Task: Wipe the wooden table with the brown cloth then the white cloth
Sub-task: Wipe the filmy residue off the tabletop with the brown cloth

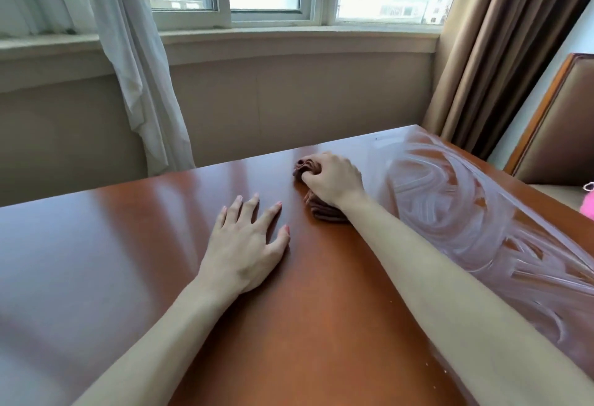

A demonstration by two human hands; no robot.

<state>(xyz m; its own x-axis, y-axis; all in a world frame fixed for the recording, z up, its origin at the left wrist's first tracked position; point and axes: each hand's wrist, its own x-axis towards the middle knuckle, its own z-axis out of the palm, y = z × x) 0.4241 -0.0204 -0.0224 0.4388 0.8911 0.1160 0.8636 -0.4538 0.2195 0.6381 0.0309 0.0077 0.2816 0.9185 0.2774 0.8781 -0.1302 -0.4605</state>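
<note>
Two hands on one table (135, 245). The right hand (332, 179) has its grip curled round the single brown cloth (326, 209), bunched and pressed to the wood near the far edge; folds show ahead of the knuckles and behind the wrist. Left of that grip, the left hand (246, 245) lies flat, five fingers spread. Right of it, wet swirl streaks (450, 209); beyond, one chair (559, 129) and something pink (586, 204), perhaps fluffy

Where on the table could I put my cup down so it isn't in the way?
The wooden table lies bare left of the flat left hand, out to the far edge by the white curtain. It is crowded in the middle, where the right hand grips the brown cloth. Right of that arm, wet streaks cover the top.
</note>
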